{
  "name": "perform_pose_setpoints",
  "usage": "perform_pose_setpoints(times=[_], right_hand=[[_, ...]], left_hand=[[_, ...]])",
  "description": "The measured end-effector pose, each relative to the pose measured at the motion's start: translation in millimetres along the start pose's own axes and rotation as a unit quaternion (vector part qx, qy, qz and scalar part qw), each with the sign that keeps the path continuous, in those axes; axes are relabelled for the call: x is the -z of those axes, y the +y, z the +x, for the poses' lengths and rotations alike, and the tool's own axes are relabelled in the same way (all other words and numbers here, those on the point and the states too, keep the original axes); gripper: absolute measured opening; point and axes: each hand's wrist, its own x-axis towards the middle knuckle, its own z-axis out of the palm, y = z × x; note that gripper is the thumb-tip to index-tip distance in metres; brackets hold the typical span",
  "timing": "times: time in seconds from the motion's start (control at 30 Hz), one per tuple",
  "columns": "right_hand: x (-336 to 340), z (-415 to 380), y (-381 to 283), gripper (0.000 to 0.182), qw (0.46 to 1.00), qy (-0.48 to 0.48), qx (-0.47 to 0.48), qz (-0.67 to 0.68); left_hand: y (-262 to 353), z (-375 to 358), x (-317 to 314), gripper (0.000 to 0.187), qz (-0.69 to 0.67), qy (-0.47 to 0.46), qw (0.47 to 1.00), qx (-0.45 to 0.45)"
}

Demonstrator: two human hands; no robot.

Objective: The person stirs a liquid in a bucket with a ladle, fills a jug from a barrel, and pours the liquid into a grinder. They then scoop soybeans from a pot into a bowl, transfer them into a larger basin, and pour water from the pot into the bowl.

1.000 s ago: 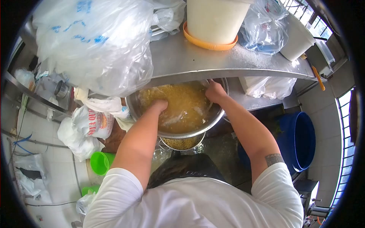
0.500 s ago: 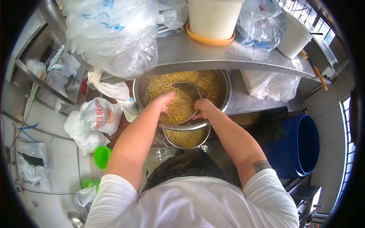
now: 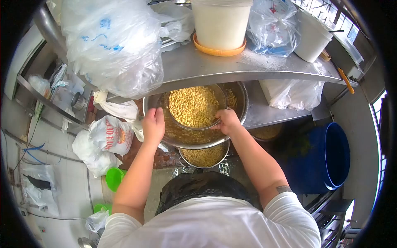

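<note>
A metal bowl (image 3: 223, 96) full of pale yellow beans (image 3: 193, 106) is tilted inside a large steel basin (image 3: 245, 111). My right hand (image 3: 226, 122) grips the bowl's near right rim, with the thumb over the edge. My left hand (image 3: 154, 127) is at the basin's left rim, apart from the bowl, its fingers stretched forward and holding nothing I can see. Cloudy water and more beans lie in the basin around the bowl. Below the basin's near edge stands a steel pot (image 3: 204, 166) with beans inside.
A steel shelf (image 3: 186, 71) crosses above the basin's far side, bearing plastic bags (image 3: 111, 49) and a white bucket (image 3: 221, 25). White sacks (image 3: 113, 134) and green buckets (image 3: 114, 178) stand left. A blue barrel (image 3: 316, 159) stands right, and a white bag (image 3: 293, 93) lies under the shelf.
My left hand has left the beans and moved left to the basin's rim. The bowl has risen, now heaped with beans, still in my right hand.
</note>
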Motion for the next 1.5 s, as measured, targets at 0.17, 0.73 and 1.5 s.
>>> perform_pose_setpoints(times=[0.17, 0.73, 1.5], right_hand=[[27, -48, -29, 0.047, 0.996, -0.007, 0.061, 0.063], [277, -273, 50, 0.043, 0.916, 0.326, 0.200, 0.118], [250, -64, 205, 0.070, 0.857, 0.364, 0.157, -0.330]], left_hand=[[-30, -29, -32, 0.034, 0.020, -0.009, 0.999, -0.038], [-19, -45, -54, 0.037, 0.146, -0.030, 0.986, -0.071], [-16, -44, -52, 0.035, 0.177, -0.031, 0.977, -0.111]])
